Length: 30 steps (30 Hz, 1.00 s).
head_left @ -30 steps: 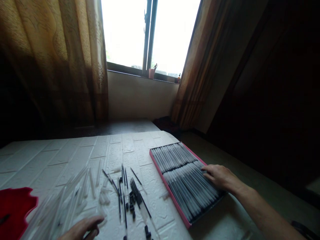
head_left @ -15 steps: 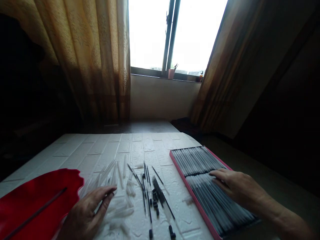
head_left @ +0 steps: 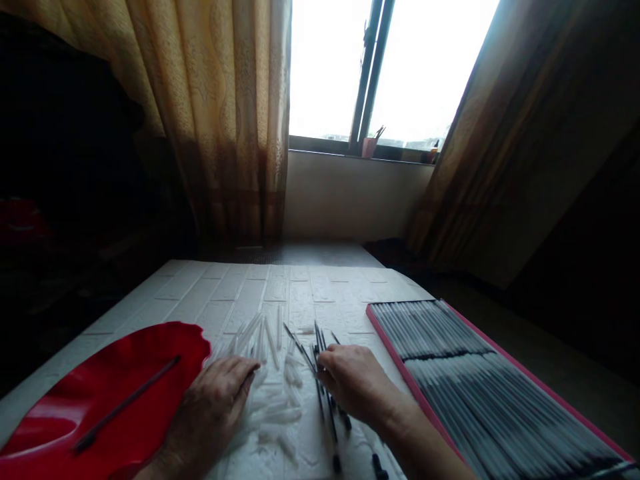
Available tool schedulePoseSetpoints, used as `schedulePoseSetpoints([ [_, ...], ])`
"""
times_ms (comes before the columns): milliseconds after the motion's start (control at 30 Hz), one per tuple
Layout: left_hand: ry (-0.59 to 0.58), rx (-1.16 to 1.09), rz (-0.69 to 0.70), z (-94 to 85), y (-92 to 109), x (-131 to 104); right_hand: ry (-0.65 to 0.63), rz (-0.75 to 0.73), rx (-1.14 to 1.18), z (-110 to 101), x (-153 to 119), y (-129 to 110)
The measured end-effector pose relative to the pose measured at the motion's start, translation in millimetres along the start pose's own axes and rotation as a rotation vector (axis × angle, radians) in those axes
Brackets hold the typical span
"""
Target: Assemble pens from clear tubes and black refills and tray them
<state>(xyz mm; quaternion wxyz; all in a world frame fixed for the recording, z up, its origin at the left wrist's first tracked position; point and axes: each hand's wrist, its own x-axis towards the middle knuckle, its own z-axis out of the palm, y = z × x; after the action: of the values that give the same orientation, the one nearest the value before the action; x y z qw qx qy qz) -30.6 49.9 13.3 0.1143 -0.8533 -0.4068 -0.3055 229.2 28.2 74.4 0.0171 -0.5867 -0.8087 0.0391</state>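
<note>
Two bare hands are out over a white, brick-embossed surface [head_left: 250, 287], both low among loose parts. The left hand [head_left: 215, 400] is narrow, thumb and forefinger close together, beside a scatter of clear, thin plastic tubes [head_left: 271, 341]; can't tell whether it has one. The right hand [head_left: 353, 380] is curled, fingertips down at the slim black rods [head_left: 331, 423]; a pinch is likely, but the fingers hide it.

Progress, judging by how things lie: the shallow pink-walled box [head_left: 416, 393] at the right holds two packed rows of clear-and-dark sticks, a far row [head_left: 425, 327] and a near row [head_left: 480, 393]. No gap shows in either, so most of that looks done. Loose stuff remains: the tubes around the left hand, the rods under the right, a few stubby black caps [head_left: 379, 467] nearer the person. Exact counts are too blurred.

Edges: the box sits along the surface's right edge, dark floor beyond; overhang can't be told. A glossy red wavy-rimmed dish [head_left: 165, 347], with one thin dark stick [head_left: 127, 403] lying in it, takes the near left, its rim just beside the left hand. Between dish and box it's tight, parts everywhere. Easiest room is at the far side, where the brick pattern runs unbroken.
</note>
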Motion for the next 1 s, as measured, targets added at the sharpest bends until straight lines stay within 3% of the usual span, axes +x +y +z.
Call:
schedulePoseSetpoints([
  [200,-0.159,0.089,-0.086,-3.0,6,-3,-0.031,0.106,-0.029,20,11,-6],
  [467,-0.298,0.159,-0.176,-7.2,29,-4,-0.071,0.170,-0.035,16,12,-14],
  [833,-0.356,0.062,-0.255,-9.4,35,2,-0.003,0.220,0.099,23,2,12],
  [1000,-0.308,-0.019,-0.265,-5.3,31,-2,0.026,0.200,0.254,26,-2,23],
])
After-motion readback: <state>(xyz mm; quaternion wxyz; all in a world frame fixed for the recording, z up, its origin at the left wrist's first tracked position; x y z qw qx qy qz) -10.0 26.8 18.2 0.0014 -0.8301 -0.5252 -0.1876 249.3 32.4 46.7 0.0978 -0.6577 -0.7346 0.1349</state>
